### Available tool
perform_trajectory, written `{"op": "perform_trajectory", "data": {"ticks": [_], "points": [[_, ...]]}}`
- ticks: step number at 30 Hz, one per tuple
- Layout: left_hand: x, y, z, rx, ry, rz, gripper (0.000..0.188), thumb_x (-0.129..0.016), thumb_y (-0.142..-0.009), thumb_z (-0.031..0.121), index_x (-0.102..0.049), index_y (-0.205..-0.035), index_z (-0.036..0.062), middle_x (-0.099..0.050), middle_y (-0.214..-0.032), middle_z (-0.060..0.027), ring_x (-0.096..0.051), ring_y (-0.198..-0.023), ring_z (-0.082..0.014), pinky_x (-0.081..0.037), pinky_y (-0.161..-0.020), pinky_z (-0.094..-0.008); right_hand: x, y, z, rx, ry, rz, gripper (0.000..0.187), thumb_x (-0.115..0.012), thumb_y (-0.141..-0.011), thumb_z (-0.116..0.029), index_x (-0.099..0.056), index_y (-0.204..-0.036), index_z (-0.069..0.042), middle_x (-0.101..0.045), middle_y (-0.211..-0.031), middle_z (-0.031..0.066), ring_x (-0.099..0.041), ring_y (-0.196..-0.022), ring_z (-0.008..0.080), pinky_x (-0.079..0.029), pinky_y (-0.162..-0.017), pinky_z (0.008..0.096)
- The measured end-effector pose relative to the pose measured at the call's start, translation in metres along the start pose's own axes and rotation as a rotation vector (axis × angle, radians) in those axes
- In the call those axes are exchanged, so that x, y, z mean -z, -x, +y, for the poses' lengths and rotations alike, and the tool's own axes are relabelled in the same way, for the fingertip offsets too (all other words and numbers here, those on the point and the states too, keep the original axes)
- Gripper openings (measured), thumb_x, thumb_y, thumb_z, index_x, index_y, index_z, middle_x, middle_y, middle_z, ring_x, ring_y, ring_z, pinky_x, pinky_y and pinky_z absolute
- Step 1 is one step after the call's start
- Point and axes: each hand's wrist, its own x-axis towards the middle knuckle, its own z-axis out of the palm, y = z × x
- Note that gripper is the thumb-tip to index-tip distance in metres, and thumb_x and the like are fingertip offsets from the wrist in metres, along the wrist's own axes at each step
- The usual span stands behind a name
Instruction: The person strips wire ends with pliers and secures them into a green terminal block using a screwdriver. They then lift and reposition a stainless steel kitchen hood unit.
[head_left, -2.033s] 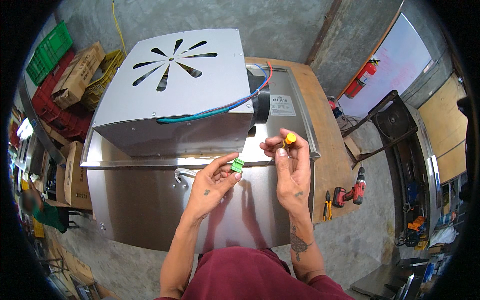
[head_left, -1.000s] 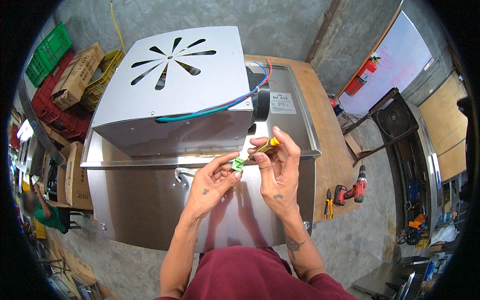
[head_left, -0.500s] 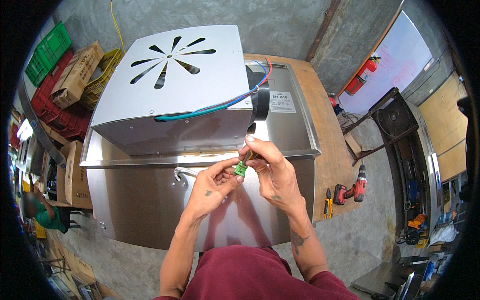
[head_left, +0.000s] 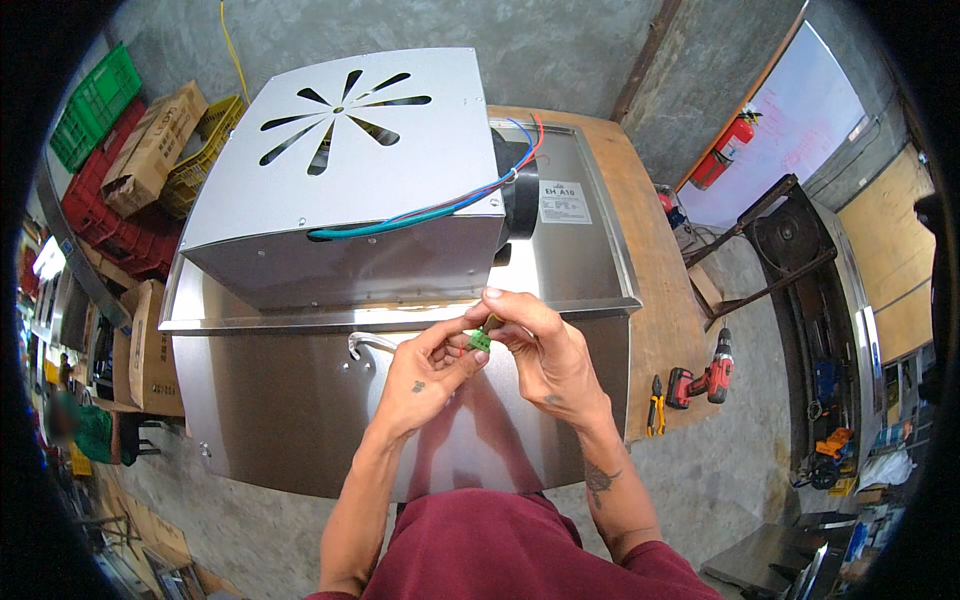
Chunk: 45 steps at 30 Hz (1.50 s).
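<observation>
My left hand [head_left: 425, 375] pinches a small green terminal block [head_left: 479, 341] between thumb and fingers. A bit of red wire shows beside it. Against the top of the block, my right hand [head_left: 545, 350] is closed with thumb and forefinger together. Something thin and yellowish shows there, mostly covered by the fingers, and I cannot make out what it is. Both hands are above the front panel of a stainless steel hood [head_left: 280, 400]. Behind them stands its metal housing [head_left: 400, 180] with petal-shaped slots, and a bundle of blue, red and green wires [head_left: 440, 212] hangs from it.
A white cable [head_left: 372, 341] comes out of the hood panel. On the wooden table [head_left: 655, 300] at right lie yellow-black pliers [head_left: 656, 408] and a red cordless drill [head_left: 712, 375]. Crates and cartons [head_left: 155, 150] are stacked at left; a person in green [head_left: 95, 432] is below them.
My right thumb and forefinger have come down, closer over the green terminal block. The left hand has hardly moved. The person at far left has changed posture.
</observation>
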Motion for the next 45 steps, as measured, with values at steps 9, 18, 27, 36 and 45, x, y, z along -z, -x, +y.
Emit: {"op": "perform_trajectory", "data": {"ticks": [9, 18, 27, 36, 45], "points": [[0.001, -0.007, 0.002, -0.035, 0.039, 0.013, 0.049, -0.077, -0.101, 0.004, -0.063, -0.148, -0.0003, -0.074, -0.112, -0.0047, -0.067, -0.095, -0.0079, -0.055, -0.088, -0.0249, 0.001, -0.009, 0.005, 0.034, 0.049, 0.002, 0.077, -0.06, -0.088, 0.025, -0.052, -0.154, -0.013, -0.063, -0.141, 0.0199, -0.071, -0.115, 0.0303, -0.068, -0.096, 0.04], [-0.001, -0.008, 0.0, -0.024, 0.012, 0.029, 0.046, -0.076, -0.1, 0.001, -0.063, -0.144, -0.0043, -0.074, -0.115, -0.007, -0.07, -0.104, -0.0115, -0.06, -0.096, -0.0277, -0.003, -0.01, 0.006, 0.049, 0.137, 0.042, 0.07, -0.065, -0.095, 0.019, -0.048, -0.154, -0.013, -0.067, -0.122, 0.0158, -0.072, -0.105, 0.0238, -0.066, -0.091, 0.0358], [-0.001, -0.007, 0.002, -0.01, 0.042, 0.028, 0.046, -0.075, -0.1, -0.003, -0.063, -0.144, -0.0052, -0.075, -0.12, -0.0083, -0.071, -0.108, -0.0122, -0.06, -0.097, -0.0287, -0.004, -0.005, 0.012, 0.054, 0.065, 0.024, 0.077, -0.057, -0.091, 0.026, -0.046, -0.156, -0.012, -0.061, -0.144, 0.0195, -0.071, -0.118, 0.0307, -0.067, -0.099, 0.0392], [-0.007, -0.004, 0.003, -0.044, 0.109, 0.021, 0.048, -0.075, -0.101, -0.001, -0.063, -0.147, -0.0011, -0.075, -0.114, -0.0066, -0.067, -0.097, -0.0071, -0.054, -0.083, -0.023, -0.004, -0.002, 0.006, 0.104, 0.16, 0.03, 0.08, -0.056, -0.088, 0.028, -0.047, -0.156, -0.013, -0.063, -0.143, 0.0211, -0.071, -0.119, 0.0335, -0.068, -0.096, 0.0395], [-0.003, -0.006, 0.002, -0.039, 0.085, 0.01, 0.048, -0.077, -0.101, 0.002, -0.064, -0.147, 0.0003, -0.075, -0.114, -0.0062, -0.068, -0.1, -0.0085, -0.055, -0.089, -0.024, -0.002, -0.002, 0.01, 0.09, 0.128, 0.01, 0.082, -0.061, -0.086, 0.027, -0.047, -0.157, -0.014, -0.065, -0.133, 0.0192, -0.072, -0.114, 0.0333, -0.067, -0.098, 0.0394]]}}
